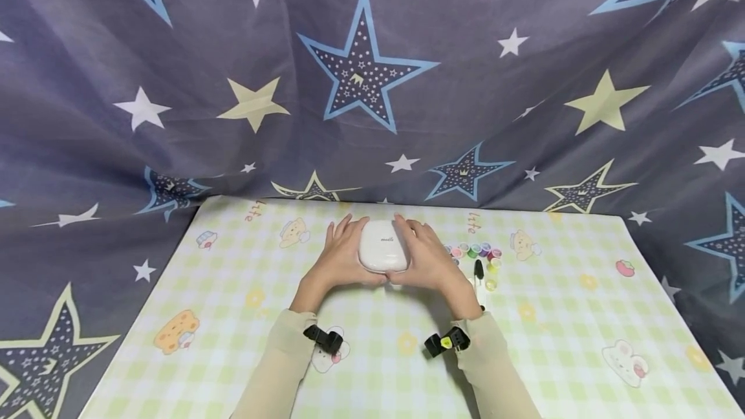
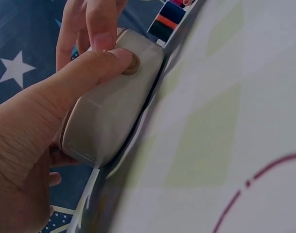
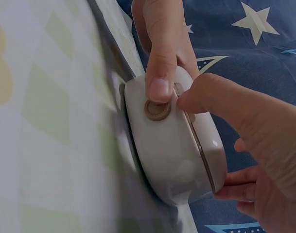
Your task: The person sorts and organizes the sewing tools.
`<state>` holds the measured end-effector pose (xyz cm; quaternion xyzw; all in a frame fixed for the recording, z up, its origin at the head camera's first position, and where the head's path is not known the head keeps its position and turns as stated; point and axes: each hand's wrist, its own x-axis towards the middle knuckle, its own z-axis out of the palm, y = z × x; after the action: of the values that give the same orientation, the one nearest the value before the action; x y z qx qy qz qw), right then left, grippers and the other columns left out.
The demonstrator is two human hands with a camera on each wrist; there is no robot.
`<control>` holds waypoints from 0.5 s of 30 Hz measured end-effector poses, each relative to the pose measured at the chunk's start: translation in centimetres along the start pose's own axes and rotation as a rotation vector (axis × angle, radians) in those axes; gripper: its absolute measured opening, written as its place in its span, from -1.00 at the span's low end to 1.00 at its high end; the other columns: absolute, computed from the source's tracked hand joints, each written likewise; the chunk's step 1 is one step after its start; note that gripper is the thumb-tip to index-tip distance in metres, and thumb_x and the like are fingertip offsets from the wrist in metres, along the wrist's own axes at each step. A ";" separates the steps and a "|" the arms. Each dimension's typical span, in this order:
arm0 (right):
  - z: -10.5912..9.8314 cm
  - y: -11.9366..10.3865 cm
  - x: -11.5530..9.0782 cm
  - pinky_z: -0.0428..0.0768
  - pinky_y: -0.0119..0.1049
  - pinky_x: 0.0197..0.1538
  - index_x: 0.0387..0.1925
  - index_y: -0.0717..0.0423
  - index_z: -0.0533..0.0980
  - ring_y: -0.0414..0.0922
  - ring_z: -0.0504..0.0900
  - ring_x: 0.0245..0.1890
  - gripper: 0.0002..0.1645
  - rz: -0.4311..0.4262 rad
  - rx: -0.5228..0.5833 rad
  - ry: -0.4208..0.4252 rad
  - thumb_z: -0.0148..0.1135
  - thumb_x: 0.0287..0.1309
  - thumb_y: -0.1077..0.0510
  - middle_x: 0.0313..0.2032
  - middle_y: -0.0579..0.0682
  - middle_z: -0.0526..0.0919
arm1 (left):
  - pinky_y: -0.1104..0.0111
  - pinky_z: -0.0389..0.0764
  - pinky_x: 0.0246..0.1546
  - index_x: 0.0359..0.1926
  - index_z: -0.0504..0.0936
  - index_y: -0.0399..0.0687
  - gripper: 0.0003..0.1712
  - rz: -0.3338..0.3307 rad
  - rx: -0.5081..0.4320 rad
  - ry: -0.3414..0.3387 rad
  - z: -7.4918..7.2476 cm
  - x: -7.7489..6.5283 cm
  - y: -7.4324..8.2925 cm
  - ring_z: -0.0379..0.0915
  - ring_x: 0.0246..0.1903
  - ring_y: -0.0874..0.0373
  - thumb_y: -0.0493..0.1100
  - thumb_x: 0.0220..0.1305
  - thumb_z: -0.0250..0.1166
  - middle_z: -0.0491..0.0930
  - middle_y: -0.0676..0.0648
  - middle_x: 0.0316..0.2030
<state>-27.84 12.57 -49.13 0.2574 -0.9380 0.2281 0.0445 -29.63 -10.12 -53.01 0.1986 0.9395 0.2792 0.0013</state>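
Note:
A glossy white rounded box with small dark lettering on top stands on the table between both hands. My left hand grips its left side, with the thumb on the round brown button at the front. From the other side my right hand holds the box, its fingers round the far edge. In the right wrist view the right thumb touches the seam beside the button. The lid looks closed along the seam, and whatever is inside is hidden.
Right of the right hand stand several small coloured spools, with a black-headed small tool near them. A checked cloth with cartoon prints covers the table. Behind it hangs a dark star-patterned curtain.

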 end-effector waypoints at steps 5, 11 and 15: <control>-0.2 0.3 -0.1 0.42 0.07 0.42 0.59 0.11 0.07 0.24 0.45 0.35 0.45 0.021 -0.006 -0.009 0.62 -0.25 -0.27 0.37 0.27 0.42 | -0.27 -0.22 0.53 0.57 0.11 -0.13 0.58 -0.013 0.004 -0.012 -0.1 0.1 0.0 -0.11 0.59 -0.17 0.49 -0.40 0.60 0.29 -0.18 0.50; -0.1 0.4 -0.2 0.56 0.08 0.28 0.59 0.09 0.07 0.21 0.53 0.27 0.44 0.043 0.022 -0.011 0.62 -0.24 -0.26 0.34 0.28 0.44 | -0.34 -0.19 0.49 0.52 0.25 -0.06 0.48 0.017 0.054 0.014 -0.6 0.0 -0.2 -0.05 0.57 -0.22 0.51 -0.41 0.59 0.45 -0.10 0.39; 0.1 0.1 -0.2 0.62 0.08 0.19 0.58 0.07 0.10 0.21 0.58 0.21 0.41 0.032 0.019 -0.002 0.61 -0.23 -0.26 0.32 0.29 0.45 | -0.35 -0.21 0.49 0.50 0.29 -0.03 0.43 0.027 0.056 0.022 -1.0 -0.3 -0.1 -0.04 0.56 -0.23 0.47 -0.41 0.63 0.50 -0.10 0.34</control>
<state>-27.71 12.72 -49.28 0.2432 -0.9397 0.2375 0.0373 -29.52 -10.88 -52.26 0.2080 0.9441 0.2551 -0.0185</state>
